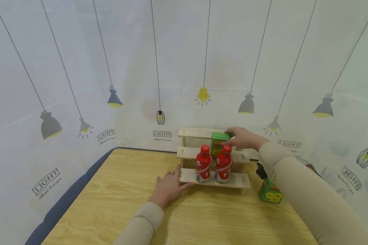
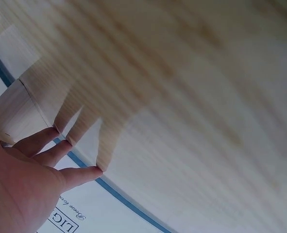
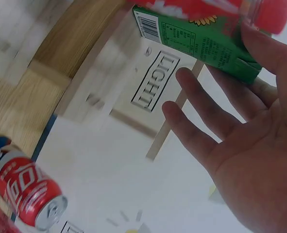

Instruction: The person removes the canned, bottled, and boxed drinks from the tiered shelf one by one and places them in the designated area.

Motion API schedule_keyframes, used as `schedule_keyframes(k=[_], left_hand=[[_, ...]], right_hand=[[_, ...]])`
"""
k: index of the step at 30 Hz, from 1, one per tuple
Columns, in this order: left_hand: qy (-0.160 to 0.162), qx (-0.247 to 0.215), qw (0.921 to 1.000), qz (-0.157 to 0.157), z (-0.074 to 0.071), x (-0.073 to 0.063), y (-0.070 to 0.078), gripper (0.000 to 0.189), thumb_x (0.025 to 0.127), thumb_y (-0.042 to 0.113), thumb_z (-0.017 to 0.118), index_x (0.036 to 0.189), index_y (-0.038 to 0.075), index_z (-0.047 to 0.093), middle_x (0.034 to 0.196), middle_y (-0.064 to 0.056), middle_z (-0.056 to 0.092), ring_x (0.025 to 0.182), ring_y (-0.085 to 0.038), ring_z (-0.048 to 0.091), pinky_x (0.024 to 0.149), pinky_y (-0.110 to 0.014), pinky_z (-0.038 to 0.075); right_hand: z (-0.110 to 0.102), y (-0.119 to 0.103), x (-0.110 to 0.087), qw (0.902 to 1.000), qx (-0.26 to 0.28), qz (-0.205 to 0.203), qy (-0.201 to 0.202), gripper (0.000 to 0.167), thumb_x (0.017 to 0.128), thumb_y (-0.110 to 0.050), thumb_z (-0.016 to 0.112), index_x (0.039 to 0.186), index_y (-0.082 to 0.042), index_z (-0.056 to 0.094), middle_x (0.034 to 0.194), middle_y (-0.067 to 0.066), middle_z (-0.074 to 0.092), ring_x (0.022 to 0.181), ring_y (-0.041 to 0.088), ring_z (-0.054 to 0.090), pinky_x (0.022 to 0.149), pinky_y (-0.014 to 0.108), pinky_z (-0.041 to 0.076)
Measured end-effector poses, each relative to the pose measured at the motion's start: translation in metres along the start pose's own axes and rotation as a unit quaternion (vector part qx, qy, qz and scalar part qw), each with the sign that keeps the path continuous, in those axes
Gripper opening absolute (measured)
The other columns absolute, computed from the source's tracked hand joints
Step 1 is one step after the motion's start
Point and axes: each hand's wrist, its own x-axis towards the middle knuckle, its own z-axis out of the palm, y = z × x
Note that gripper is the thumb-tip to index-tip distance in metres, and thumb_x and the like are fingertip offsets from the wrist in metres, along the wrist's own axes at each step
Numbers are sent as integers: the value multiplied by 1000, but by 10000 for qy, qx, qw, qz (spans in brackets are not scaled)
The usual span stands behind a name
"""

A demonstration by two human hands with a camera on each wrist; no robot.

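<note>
"How far along?"

"Two bottles [image 1: 203, 165] are shelved; my right fingers [image 1: 232, 130] pinch the green carton [image 1: 216, 147] at the middle tier [image 1: 187, 153]. My left fingers [image 2: 80, 177], spread, hold nothing. Another carton [image 1: 271, 193] on the tabletop [image 1: 125, 204] probably remains."

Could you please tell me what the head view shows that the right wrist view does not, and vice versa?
Only the head view shows the left hand at the shelf and a green carton beside it. Only the right wrist view shows the barcode on the gripped carton. Both show the right hand, gripped carton, shelf and a red bottle.
</note>
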Motion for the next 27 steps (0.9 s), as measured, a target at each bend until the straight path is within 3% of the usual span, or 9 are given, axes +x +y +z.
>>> schedule_keyframes(k=[8,15,27], left_hand=[[-48,-8,10000,-18,-3,-2,3,122,84,98,44,169,12,27,160,-21,54,150,-47,48,119,-80,32],[-59,0,10000,-75,-2,0,2,124,83,99,42,169,12,26,160,-20,54,151,-46,47,120,-80,30],[-68,22,10000,-47,-1,0,2,126,81,100,40,170,13,25,160,-20,54,151,-47,47,121,-80,30]], right_hand=[[-6,21,-15,10000,-3,-15,4,54,102,-36,73,138,3,63,132,22,71,126,39,66,111,60,52],[-10,29,-27,9998,162,63,-83,51,102,-35,72,135,3,63,120,18,75,105,26,73,93,47,61],[-22,39,-47,9999,103,-6,-131,55,101,-29,74,136,10,60,128,27,71,107,31,73,90,47,64]])
